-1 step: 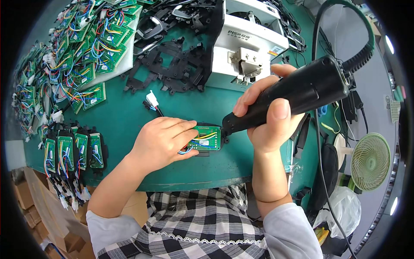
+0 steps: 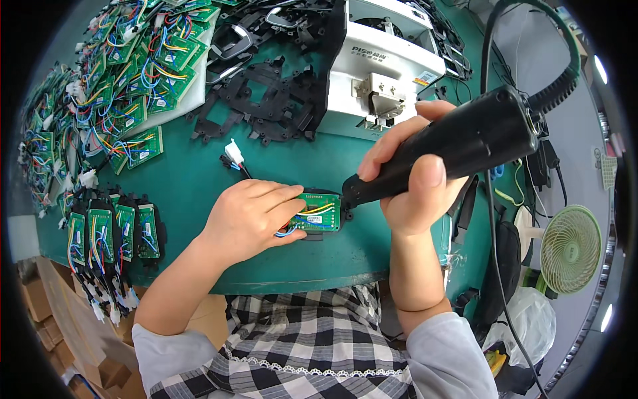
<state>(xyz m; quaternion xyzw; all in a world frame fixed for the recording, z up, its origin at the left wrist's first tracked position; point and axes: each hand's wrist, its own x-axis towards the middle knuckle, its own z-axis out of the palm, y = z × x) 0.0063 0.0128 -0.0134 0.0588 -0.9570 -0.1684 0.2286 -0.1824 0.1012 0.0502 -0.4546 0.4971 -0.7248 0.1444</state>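
Note:
On the green table in front of me lies a green circuit board (image 2: 325,212) with coloured wires, seated in a black plastic frame (image 2: 321,235). My left hand (image 2: 256,216) is closed over the left end of it, fingers along its top and bottom edges. A lead with a white connector (image 2: 234,151) runs out from under that hand. My right hand (image 2: 425,179) is wrapped round a black corded electric screwdriver (image 2: 458,146). The screwdriver is tilted, its nose at the right end of the frame; its tip is hard to make out there.
Many wired circuit boards (image 2: 163,96) are heaped at the far left. Several framed boards (image 2: 102,234) stand in a row at the left edge, leads hanging over. Black plastic brackets (image 2: 256,100) lie behind, beside a white screw-feeding machine (image 2: 392,66). A green fan (image 2: 570,249) is at the right.

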